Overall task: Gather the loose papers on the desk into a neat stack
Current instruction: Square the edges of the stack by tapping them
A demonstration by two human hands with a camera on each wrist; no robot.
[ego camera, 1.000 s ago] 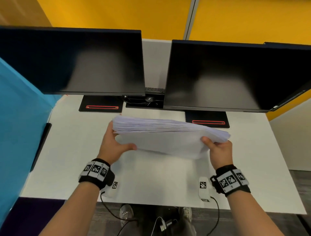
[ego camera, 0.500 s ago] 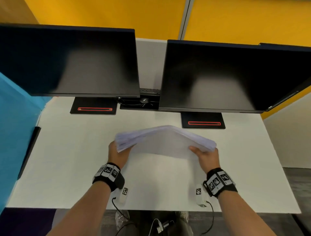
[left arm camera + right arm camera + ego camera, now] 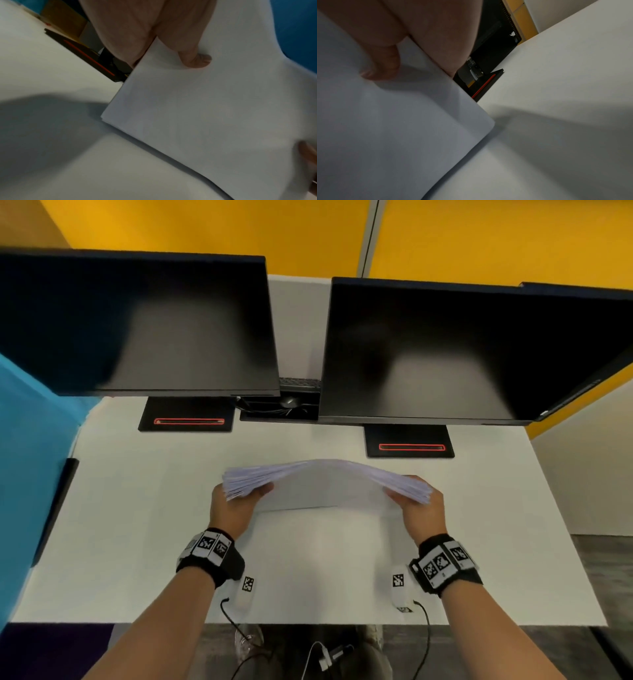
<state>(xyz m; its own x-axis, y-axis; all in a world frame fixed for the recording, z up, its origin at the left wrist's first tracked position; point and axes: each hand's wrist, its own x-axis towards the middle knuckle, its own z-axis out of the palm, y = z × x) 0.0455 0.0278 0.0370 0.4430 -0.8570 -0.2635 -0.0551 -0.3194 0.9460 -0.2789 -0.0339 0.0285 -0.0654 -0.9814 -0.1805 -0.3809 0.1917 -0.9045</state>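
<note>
A thick stack of white papers [image 3: 325,479] stands on its long edge on the white desk [image 3: 137,508], bowed upward in the middle. My left hand [image 3: 236,503] grips the stack's left end, thumb on the near face. My right hand [image 3: 419,505] grips the right end the same way. In the left wrist view the thumb presses on the paper stack [image 3: 205,108], whose lower corner is just above the desk. In the right wrist view the thumb lies on the near sheet of the paper stack [image 3: 393,128]. The other fingers are hidden behind the stack.
Two dark monitors [image 3: 137,323] [image 3: 462,350] stand at the back on black bases with red stripes [image 3: 188,419] [image 3: 409,445]. A keyboard and mouse [image 3: 291,402] sit between them. A blue partition [image 3: 30,457] borders the left side.
The stack has come down from the air toward me, so that its lower edge now meets the desk. Both hands keep their grip on its ends, and the stack bows more.
</note>
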